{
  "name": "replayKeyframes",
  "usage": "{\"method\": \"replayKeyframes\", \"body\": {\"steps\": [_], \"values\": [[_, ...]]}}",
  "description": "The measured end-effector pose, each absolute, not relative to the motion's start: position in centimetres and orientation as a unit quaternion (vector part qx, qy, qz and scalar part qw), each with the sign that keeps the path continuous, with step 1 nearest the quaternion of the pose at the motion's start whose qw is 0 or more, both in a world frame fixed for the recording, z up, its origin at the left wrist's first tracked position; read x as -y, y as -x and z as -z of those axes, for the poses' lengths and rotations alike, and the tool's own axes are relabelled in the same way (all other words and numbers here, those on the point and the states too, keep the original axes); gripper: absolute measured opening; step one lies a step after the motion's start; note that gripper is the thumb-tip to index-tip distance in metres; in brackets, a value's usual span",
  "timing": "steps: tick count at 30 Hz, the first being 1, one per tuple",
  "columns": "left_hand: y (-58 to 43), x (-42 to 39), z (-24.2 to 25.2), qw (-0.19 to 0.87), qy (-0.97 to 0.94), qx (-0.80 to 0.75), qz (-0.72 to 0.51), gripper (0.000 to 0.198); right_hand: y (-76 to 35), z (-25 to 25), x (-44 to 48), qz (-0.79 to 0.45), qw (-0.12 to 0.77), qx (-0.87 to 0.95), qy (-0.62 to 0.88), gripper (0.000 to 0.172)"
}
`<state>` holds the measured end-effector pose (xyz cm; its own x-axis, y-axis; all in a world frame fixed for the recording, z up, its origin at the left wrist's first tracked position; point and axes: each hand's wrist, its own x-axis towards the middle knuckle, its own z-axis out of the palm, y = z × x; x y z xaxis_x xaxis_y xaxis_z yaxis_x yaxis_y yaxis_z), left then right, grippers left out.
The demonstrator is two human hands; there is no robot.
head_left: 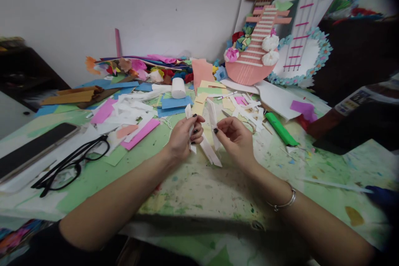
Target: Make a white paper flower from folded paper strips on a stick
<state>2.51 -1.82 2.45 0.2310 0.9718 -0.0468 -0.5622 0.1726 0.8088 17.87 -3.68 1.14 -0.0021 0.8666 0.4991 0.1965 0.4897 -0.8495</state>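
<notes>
White paper strips point(213, 118) are standing roughly upright over the surface point(202, 187), left hand point(182, 138) and right hand point(237, 138) each pinching one, equally near.

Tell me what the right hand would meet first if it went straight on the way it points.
The right hand points left. Past the white paper strip it pinches, it would likely first meet the second strip in the left hand; depth between them is unclear.

One camera sits on the person's head. It looks forward and down, close over the paint-spotted green desk point(199, 187), left hand point(183, 137) and right hand point(237, 140) in the middle, white wall point(124, 8) behind.
</notes>
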Motion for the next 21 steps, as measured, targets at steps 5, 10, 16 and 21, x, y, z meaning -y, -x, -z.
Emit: {"method": "replayKeyframes", "body": {"steps": [5,10,16,21], "values": [[-3.4,2.1,-1.8,0.652,-0.346,-0.320,-0.595,0.015,-17.2,-1.4,4.6,-0.159,0.548,0.715,0.405,0.010],[-4.3,2.9,-2.1,0.679,-0.322,-0.322,-0.576,0.016,-16.3,-0.9,5.1,-0.036,0.496,0.776,0.388,0.012],[-4.8,3.4,-2.2,0.703,-0.283,-0.328,-0.565,0.029,-16.0,-0.4,5.0,0.023,0.475,0.791,0.384,0.012],[-5.0,3.5,-2.0,0.704,-0.333,-0.286,-0.558,0.029,-16.0,-0.5,5.0,0.030,0.465,0.803,0.372,0.013]]}}
